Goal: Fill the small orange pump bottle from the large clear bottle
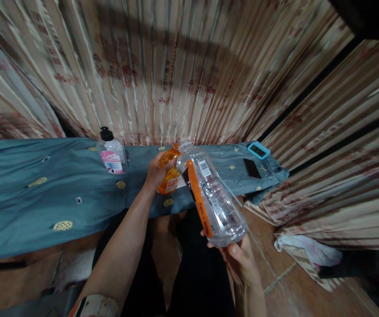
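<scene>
My left hand (158, 169) is wrapped round an orange bottle (169, 179), which stands roughly upright at the bench's front part. In my right hand (240, 259) is a large clear plastic bottle (220, 198) with an orange and black label, gripped near its base. That bottle is tilted, its uncapped neck pointing up and left, right beside the orange bottle's neck. Whether the two necks touch I cannot tell. Some fingers of my left hand are hidden behind the bottles. No liquid is plainly visible in the clear bottle.
A clear pump bottle (112, 152) with a pink label stands to the left on the teal cloth (44, 193). A blue-framed digital clock (258, 150) and a dark phone (252, 168) lie at the right end. Pleated curtains (176, 75) hang behind and along the right.
</scene>
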Tool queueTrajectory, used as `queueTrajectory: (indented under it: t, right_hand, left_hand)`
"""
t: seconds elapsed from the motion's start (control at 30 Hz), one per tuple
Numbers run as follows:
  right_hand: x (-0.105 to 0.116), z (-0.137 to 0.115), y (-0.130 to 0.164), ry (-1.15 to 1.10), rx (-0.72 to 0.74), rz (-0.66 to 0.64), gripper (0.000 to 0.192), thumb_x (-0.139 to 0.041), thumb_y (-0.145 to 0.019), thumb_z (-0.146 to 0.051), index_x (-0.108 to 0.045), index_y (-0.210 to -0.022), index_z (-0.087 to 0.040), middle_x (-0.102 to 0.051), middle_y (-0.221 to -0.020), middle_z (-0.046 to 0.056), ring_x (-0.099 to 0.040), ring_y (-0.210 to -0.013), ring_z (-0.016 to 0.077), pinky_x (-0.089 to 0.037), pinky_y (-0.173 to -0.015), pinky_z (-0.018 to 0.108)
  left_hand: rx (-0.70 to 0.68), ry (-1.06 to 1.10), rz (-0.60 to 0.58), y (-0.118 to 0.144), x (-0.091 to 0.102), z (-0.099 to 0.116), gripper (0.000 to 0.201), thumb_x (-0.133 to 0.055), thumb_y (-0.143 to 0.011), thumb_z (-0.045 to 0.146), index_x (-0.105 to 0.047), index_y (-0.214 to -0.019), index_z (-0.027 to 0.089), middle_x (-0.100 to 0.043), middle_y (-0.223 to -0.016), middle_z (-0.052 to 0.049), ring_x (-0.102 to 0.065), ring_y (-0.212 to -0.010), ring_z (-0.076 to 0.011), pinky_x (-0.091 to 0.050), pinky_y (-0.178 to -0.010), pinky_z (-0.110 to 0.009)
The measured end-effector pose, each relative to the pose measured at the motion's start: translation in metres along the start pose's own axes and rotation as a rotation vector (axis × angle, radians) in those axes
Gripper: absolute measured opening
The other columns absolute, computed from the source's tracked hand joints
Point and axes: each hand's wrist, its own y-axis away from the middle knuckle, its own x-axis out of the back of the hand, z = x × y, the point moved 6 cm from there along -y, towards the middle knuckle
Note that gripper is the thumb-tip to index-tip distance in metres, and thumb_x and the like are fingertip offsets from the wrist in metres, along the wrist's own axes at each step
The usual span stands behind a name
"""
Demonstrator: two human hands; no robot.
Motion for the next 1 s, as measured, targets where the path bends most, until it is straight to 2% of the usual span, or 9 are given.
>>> queueTrajectory:
  t: [0.1,0.27,0.5,0.63,0.87,1.0]
  right_hand:
    - [0.002,-0.002,-0.002,0.031,0.008,-0.002,0.058,-0.099,-0.067,-0.037,-0.074,-0.119,-0.027,-0.085,-0.104,0.008,-0.083,-0.082,0.0268,-0.065,-0.066,0.031]
    - [0.003,-0.007,-0.007,0.107,-0.013,-0.064,0.046,-0.097,-0.069,-0.038,-0.076,-0.107,-0.025,-0.086,-0.099,0.010,-0.083,-0.084,0.0289,-0.065,-0.067,0.033]
    - [-0.004,-0.008,0.001,0.058,-0.028,0.087,0.049,-0.098,-0.066,-0.047,-0.076,-0.105,-0.026,-0.085,-0.095,0.008,-0.081,-0.081,0.0264,-0.061,-0.066,0.032]
    - [-0.010,-0.009,0.003,0.040,-0.047,0.090,0.052,-0.099,-0.064,-0.048,-0.076,-0.105,-0.027,-0.085,-0.092,0.007,-0.081,-0.079,0.0238,-0.060,-0.068,0.030]
    - [-0.009,-0.010,0.006,0.059,-0.054,0.077,0.065,-0.100,-0.061,-0.050,-0.074,-0.116,-0.028,-0.085,-0.101,0.008,-0.081,-0.085,0.0269,-0.059,-0.065,0.030]
    - [-0.008,-0.013,0.008,0.066,-0.058,0.098,0.063,-0.101,-0.059,-0.044,-0.074,-0.113,-0.026,-0.085,-0.099,0.009,-0.081,-0.082,0.0287,-0.060,-0.064,0.034]
  left_hand:
    - [0.003,0.039,-0.004,-0.001,-0.002,0.003,0.056,-0.085,-0.054,0.047,-0.072,-0.100,0.018,-0.077,-0.091,-0.002,-0.070,-0.085,-0.0218,-0.054,-0.078,-0.031]
    - [0.038,0.072,-0.025,-0.004,-0.003,0.003,0.052,-0.086,-0.052,0.044,-0.071,-0.095,0.018,-0.075,-0.084,0.000,-0.068,-0.078,-0.0198,-0.053,-0.073,-0.029]
    - [0.075,0.094,-0.064,-0.008,-0.005,0.002,0.051,-0.086,-0.051,0.043,-0.071,-0.093,0.018,-0.075,-0.082,0.001,-0.067,-0.075,-0.0190,-0.052,-0.072,-0.029]
    - [0.065,0.086,-0.087,-0.008,-0.006,0.004,0.050,-0.086,-0.053,0.044,-0.071,-0.093,0.018,-0.074,-0.080,0.001,-0.066,-0.073,-0.0184,-0.052,-0.069,-0.028]
    - [0.029,0.081,-0.102,-0.002,-0.003,0.008,0.048,-0.087,-0.057,0.044,-0.071,-0.095,0.018,-0.076,-0.086,-0.001,-0.068,-0.078,-0.0196,-0.054,-0.073,-0.029]
    - [0.045,0.076,-0.115,-0.001,-0.004,0.008,0.052,-0.087,-0.056,0.045,-0.070,-0.097,0.018,-0.076,-0.087,-0.002,-0.069,-0.080,-0.0208,-0.055,-0.074,-0.031]
